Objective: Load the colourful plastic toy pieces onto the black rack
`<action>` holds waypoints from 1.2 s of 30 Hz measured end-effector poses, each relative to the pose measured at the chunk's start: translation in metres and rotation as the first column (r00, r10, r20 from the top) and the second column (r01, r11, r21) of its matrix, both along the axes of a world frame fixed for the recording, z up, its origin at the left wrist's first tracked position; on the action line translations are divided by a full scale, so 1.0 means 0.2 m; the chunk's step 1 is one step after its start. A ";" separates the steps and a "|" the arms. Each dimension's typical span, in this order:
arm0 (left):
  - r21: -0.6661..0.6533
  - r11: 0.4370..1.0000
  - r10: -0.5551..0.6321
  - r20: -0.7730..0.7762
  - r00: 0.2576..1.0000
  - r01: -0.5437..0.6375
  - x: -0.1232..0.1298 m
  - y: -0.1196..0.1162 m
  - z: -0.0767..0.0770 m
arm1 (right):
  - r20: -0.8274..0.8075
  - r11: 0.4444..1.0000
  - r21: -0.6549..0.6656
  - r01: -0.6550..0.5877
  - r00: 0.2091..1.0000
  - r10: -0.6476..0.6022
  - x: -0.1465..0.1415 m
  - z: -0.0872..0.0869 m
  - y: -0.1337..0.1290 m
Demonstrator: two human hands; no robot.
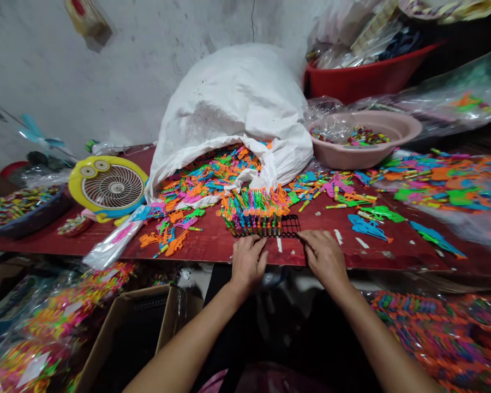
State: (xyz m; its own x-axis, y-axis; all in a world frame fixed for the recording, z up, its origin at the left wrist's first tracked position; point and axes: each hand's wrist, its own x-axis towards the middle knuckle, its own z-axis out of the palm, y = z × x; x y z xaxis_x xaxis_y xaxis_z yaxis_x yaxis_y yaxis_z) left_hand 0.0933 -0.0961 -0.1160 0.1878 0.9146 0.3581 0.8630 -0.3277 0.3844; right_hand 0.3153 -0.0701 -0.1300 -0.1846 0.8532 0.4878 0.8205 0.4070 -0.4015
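A black grid rack (pixel 290 224) lies at the table's front edge. Rows of small colourful plastic toys (pixel 251 210) with orange tops stand upright in most of it, while its right end shows bare squares. My left hand (pixel 247 262) is at the front left of the rack, fingers bent onto its near edge and thumb towards the right. At the right corner, my right hand (pixel 325 256) pinches the rack's edge with its fingers curled. The undersides of both hands' fingers are hidden.
A large white sack (pixel 237 93) spills loose toys behind the rack. Left stands a yellow fan (pixel 114 188); right, a pink basin (pixel 352 155) and toy piles (pixel 445 177). Below the red table (pixel 221 248) are an open cardboard box (pixel 166 322) and bagged toys (pixel 437 333).
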 end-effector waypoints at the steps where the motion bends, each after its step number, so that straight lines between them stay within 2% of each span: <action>1: -0.007 1.000 0.009 -0.005 1.000 -0.009 0.00 0.00 0.00 | 0.006 1.000 -0.003 0.002 1.000 -0.002 -0.01 0.00 -0.01; 6: -0.004 0.998 0.058 -0.026 0.998 -0.058 -0.03 0.02 -0.01 | 0.052 1.000 -0.015 0.013 0.999 -0.012 -0.08 0.00 -0.06; 11: 0.043 0.995 0.090 -0.025 0.996 -0.088 -0.05 0.04 -0.03 | 0.038 0.999 0.029 0.020 0.999 -0.021 -0.12 -0.02 -0.08; 24: 0.010 0.991 0.131 -0.034 0.991 -0.131 -0.19 0.09 -0.01 | 0.022 0.990 0.035 -0.134 0.991 0.133 -0.22 -0.01 -0.16; 27: 0.009 0.992 0.130 -0.013 0.991 -0.129 -0.23 0.09 0.00 | -0.033 0.986 0.035 -0.165 0.986 0.166 -0.23 -0.01 -0.15; 30: 0.031 0.991 0.128 0.031 0.991 -0.129 -0.29 0.09 -0.02 | -0.080 0.990 0.047 -0.132 0.988 0.135 -0.23 -0.01 -0.11; 36: 0.098 0.992 0.060 0.141 0.988 -0.074 -0.41 0.08 -0.07 | 0.018 0.995 0.074 -0.072 0.997 0.071 -0.25 0.00 -0.03</action>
State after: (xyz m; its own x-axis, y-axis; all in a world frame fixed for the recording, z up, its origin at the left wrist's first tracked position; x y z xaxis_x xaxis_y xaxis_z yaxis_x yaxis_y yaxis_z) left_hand 0.0118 -0.0795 -0.1310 0.0700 0.8805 0.4689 0.8255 -0.3150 0.4683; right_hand 0.2649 -0.0769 -0.1296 -0.2519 0.7991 0.5459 0.7940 0.4931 -0.3555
